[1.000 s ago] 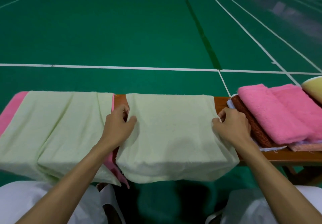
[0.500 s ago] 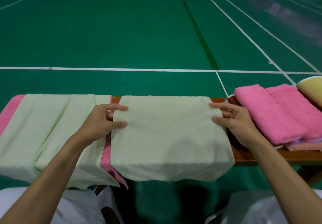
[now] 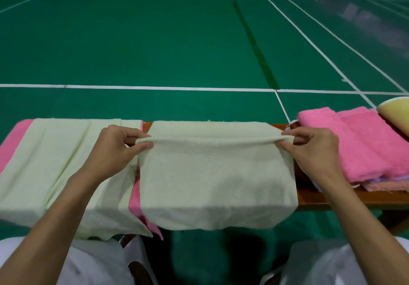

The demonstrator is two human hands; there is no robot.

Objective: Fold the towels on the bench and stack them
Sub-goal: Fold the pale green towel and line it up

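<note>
The pale green towel [image 3: 217, 174] lies across the worktop [image 3: 332, 198], its near edge drooping over the front. The left hand [image 3: 115, 151] and right hand [image 3: 314, 151] each pinch one end of a raised fold. It looks light and limp, so holding both ends should keep the fold straight.

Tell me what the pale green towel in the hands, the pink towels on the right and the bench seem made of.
The pale green towel: thin soft cloth, probably cotton terry, matte; it drapes limply and shows fine nap. The pink towels: thicker, fluffier pile, likely terry or microfibre. The bench: looks like wood, orange-brown with slight sheen; could be laminate.
</note>
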